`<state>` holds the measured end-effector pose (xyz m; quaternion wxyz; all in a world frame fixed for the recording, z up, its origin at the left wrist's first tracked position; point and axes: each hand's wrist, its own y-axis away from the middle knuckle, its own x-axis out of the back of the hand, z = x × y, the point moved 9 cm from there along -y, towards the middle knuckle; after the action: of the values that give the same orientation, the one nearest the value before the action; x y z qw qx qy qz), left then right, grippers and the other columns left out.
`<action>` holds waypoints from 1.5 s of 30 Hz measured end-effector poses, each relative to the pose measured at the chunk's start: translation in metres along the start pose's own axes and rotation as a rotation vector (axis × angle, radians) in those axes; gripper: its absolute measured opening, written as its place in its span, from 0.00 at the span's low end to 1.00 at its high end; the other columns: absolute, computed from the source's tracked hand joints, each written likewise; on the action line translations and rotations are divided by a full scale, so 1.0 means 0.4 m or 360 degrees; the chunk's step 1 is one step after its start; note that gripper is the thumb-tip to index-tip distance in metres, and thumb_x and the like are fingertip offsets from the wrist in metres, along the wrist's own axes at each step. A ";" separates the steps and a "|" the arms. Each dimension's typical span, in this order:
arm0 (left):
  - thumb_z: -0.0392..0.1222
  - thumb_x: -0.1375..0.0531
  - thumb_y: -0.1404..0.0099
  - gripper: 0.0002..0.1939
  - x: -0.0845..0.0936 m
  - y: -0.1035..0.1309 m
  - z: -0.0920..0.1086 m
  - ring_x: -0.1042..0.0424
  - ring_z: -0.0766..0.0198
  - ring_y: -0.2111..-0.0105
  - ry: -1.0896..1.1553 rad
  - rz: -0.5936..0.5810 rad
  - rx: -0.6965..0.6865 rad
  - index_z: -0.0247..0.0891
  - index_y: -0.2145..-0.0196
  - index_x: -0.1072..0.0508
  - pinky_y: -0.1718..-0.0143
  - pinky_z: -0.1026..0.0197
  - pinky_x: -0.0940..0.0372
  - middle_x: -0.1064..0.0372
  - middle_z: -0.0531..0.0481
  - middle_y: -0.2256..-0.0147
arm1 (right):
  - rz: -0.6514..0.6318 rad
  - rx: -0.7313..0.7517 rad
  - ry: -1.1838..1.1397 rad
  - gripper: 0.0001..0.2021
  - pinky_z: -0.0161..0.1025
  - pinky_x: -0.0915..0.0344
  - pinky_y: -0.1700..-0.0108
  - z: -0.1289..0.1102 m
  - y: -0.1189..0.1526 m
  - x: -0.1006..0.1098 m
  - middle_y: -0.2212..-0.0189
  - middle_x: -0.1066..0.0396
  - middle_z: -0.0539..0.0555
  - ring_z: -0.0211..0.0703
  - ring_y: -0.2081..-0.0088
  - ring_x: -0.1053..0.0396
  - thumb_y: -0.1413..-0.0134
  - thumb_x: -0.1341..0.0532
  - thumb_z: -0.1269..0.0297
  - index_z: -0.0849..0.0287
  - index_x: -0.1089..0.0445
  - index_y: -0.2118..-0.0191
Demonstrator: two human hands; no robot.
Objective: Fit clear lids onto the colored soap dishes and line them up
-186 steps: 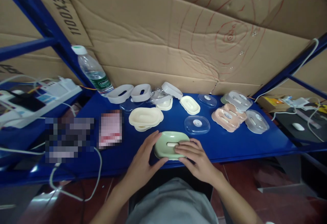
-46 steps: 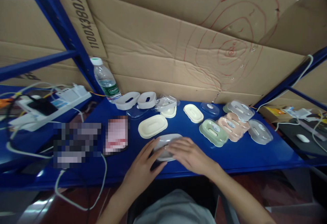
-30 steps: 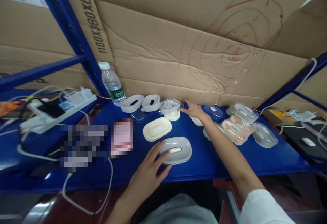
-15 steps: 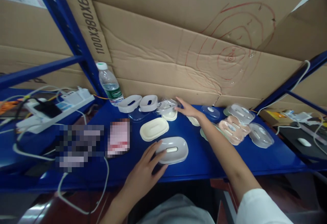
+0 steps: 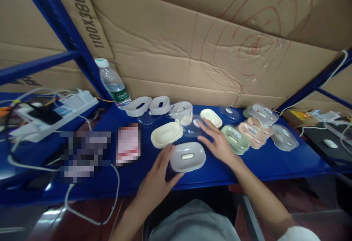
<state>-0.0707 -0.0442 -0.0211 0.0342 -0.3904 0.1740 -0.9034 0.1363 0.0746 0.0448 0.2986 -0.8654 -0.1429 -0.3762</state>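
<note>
A grey oval soap dish (image 5: 196,164) with a cream bar-shaped piece in its middle sits near the front of the blue table. My left hand (image 5: 156,177) grips its left end, thumb at the front and fingers behind. Just beyond the dish, my right hand (image 5: 217,142) holds a clear plastic lid (image 5: 189,130) with a round white label, its thumb and fingers at the lid's right end. To the left of that lid lies a cream oval tray (image 5: 166,134). Another cream tray (image 5: 211,118) is behind my right hand.
Grey oval frames (image 5: 160,106) and a water bottle (image 5: 117,89) stand at the back left. Lidded green (image 5: 235,138), pink (image 5: 251,133) and grey dishes crowd the right. A blurred phone-like object (image 5: 128,144), cables and a power strip (image 5: 55,123) are at left.
My right hand has come back from the rear of the table towards the grey dish, bringing the clear lid with it. My left hand stays at the dish's left end.
</note>
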 end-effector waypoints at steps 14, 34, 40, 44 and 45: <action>0.48 0.34 0.30 0.39 -0.012 -0.004 -0.014 0.36 0.51 0.32 0.0064 -0.0072 -0.0004 0.57 0.28 0.47 0.32 0.45 0.36 0.40 0.46 0.31 | -0.0167 0.0273 0.0365 0.28 0.65 0.37 0.31 -0.126 0.217 -0.087 0.26 0.46 0.55 0.61 0.25 0.51 0.30 0.38 0.64 0.40 0.39 0.28; 0.48 0.33 0.31 0.37 0.000 -0.010 0.003 0.32 0.51 0.34 0.0031 -0.0045 -0.0106 0.55 0.30 0.43 0.36 0.47 0.31 0.36 0.45 0.33 | -0.0290 0.0386 0.0218 0.30 0.58 0.38 0.30 -0.094 0.200 -0.084 0.27 0.46 0.58 0.57 0.24 0.54 0.30 0.37 0.64 0.43 0.42 0.27; 0.49 0.36 0.28 0.40 -0.003 -0.004 0.006 0.33 0.50 0.33 0.0009 -0.0081 -0.0094 0.54 0.26 0.51 0.37 0.48 0.30 0.40 0.43 0.30 | 0.0190 0.0231 0.0270 0.33 0.60 0.33 0.32 -0.081 0.263 0.022 0.28 0.42 0.55 0.59 0.28 0.43 0.32 0.35 0.63 0.37 0.43 0.27; 0.50 0.40 0.26 0.33 -0.001 -0.004 0.013 0.31 0.53 0.35 -0.0061 -0.0100 -0.0088 0.56 0.28 0.46 0.40 0.52 0.28 0.37 0.47 0.31 | 0.0829 -0.0119 0.0627 0.32 0.62 0.33 0.34 -0.030 0.399 0.224 0.31 0.38 0.57 0.62 0.33 0.34 0.34 0.33 0.59 0.38 0.40 0.28; 0.51 0.41 0.25 0.32 0.000 -0.004 0.014 0.30 0.54 0.36 -0.0082 -0.0098 -0.0087 0.56 0.28 0.44 0.40 0.52 0.27 0.35 0.47 0.32 | 0.0976 -0.0251 0.0735 0.32 0.63 0.35 0.33 -0.007 0.447 0.280 0.31 0.37 0.58 0.64 0.33 0.34 0.35 0.32 0.57 0.41 0.38 0.29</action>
<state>-0.0663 -0.0444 -0.0171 0.0003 -0.4196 0.1857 -0.8885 0.2948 -0.0640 0.0554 0.3540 -0.7807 0.2228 -0.4642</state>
